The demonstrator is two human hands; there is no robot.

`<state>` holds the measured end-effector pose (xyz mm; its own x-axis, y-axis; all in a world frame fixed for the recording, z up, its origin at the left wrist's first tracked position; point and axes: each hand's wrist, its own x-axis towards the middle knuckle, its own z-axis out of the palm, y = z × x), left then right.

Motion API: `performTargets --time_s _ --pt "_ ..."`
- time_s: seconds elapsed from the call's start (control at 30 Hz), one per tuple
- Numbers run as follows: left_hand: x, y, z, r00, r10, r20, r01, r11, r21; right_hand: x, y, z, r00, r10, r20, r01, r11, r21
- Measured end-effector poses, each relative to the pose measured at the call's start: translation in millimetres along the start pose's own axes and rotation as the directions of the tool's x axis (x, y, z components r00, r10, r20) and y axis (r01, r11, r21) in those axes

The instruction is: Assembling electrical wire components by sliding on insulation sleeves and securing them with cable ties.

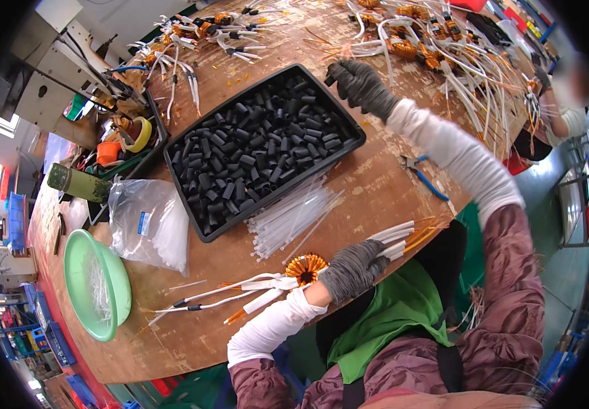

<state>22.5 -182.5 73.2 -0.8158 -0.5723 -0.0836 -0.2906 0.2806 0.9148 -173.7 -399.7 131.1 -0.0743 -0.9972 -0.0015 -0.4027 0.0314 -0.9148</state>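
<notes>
The left hand's [354,273] fingers clamp the white leads [394,238] of one copper coil [306,261] near the table's [185,347] edge. The right hand [363,87] hovers beside one black tray [283,191]; whether its fingers grip cannot be told.

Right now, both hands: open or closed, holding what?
Left hand: closed, holding white-sleeved wires.
Right hand: fingers curled near the black tray; can't tell if it's gripping anything.

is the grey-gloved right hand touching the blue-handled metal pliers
Apart. The head view shows bare brown wooden tabletop between the grey-gloved right hand and the blue-handled metal pliers.
</notes>
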Motion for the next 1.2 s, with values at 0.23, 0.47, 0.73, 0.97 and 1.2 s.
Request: performTargets --time_s 0.23,0.47,0.73,0.97,1.2 --pt "4 13 -12 0.989 -0.149 0.009 0.147 0.966 -0.213 -115 -32 -112 0.923 0.315 0.221 -0.314 0.948 -0.039" --pt "3 13 -14 0.959 -0.28 0.043 0.263 0.824 -0.501 -245 -6 -140 0.874 0.472 0.114 -0.474 0.776 0.416" --pt "2 17 -12 0.951 -0.308 0.013 0.273 0.82 -0.503 -282 39 -129 0.878 0.445 0.174 -0.445 0.628 0.639" --pt "1 17 -14 0.961 -0.275 0.01 0.246 0.846 -0.473 -279 41 -118 0.879 0.467 0.093 -0.437 0.713 0.547" --pt "1 18 -14 0.964 -0.264 -0.009 0.225 0.839 -0.494 -277 30 -109 0.9 0.435 0.01 -0.407 0.834 0.373"
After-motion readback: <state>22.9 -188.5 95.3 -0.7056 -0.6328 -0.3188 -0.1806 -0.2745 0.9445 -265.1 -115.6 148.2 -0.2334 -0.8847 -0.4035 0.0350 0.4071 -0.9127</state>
